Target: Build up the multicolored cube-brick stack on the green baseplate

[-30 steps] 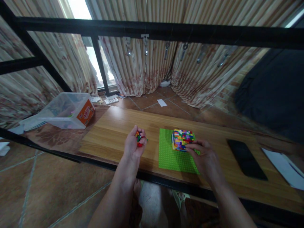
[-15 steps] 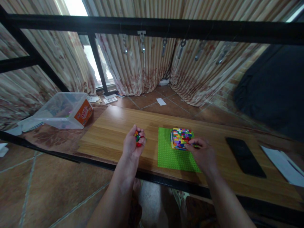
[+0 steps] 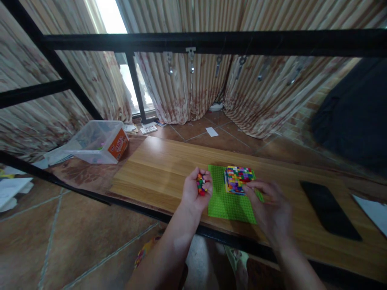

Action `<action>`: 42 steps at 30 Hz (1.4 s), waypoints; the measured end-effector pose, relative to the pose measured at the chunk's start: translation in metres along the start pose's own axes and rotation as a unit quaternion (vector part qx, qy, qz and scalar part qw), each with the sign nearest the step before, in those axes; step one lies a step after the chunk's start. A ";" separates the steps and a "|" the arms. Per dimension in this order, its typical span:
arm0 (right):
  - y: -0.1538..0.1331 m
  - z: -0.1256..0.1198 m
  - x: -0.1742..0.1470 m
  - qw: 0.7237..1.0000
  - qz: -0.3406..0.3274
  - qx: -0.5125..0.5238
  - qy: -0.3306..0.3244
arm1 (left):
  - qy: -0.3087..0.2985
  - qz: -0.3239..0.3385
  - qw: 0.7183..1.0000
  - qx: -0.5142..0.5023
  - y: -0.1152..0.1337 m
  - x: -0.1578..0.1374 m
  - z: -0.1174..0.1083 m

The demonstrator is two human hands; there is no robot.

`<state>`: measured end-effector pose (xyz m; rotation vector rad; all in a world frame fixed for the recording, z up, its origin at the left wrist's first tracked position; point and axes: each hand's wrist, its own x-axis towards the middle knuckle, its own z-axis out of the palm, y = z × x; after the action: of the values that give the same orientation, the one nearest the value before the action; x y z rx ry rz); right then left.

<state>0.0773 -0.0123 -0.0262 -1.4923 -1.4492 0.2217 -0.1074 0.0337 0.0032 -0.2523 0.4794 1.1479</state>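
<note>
My left hand [image 3: 196, 188], palm up with curled fingers, cups several small toy bricks [image 3: 200, 184] in red, green, orange and other colours. It hovers just left of a green baseplate [image 3: 231, 208]. A multicoloured block of stacked toy bricks [image 3: 238, 177] sits on the upper part of that plate. My right hand [image 3: 269, 201] is at the block's near right corner, thumb and index finger pinched together there. Whether a small brick lies between those fingertips is hidden.
A black phone-like slab [image 3: 331, 209] lies on the wooden table [image 3: 163, 169] to the right, with white paper [image 3: 371, 211] beyond it. At the left stands a clear plastic bin [image 3: 96, 147] with an orange label. A black metal bar [image 3: 211, 43] crosses above the table.
My left hand with its bricks has moved right, closer to the baseplate. My right hand stays at the block's near right corner. The whole view has shifted somewhat.
</note>
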 end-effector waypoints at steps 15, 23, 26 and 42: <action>-0.051 0.017 -0.018 0.972 0.068 0.088 -0.209 | -0.009 0.029 0.998 0.047 -0.040 0.011 0.004; -0.049 0.004 -0.016 0.970 0.041 0.096 -0.219 | 0.020 0.046 0.999 0.008 -0.047 0.008 0.010; -0.039 -0.003 -0.011 0.976 0.066 0.098 -0.185 | 0.030 0.047 0.998 -0.014 -0.045 0.009 0.010; 0.034 -0.003 0.010 0.994 0.045 -0.006 -0.096 | 0.033 0.071 0.997 -0.018 -0.025 0.007 0.011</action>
<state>0.1042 0.0027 -0.0450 -1.5829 -1.5372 0.4219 -0.0798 0.0343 0.0079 -0.2915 0.5425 1.2900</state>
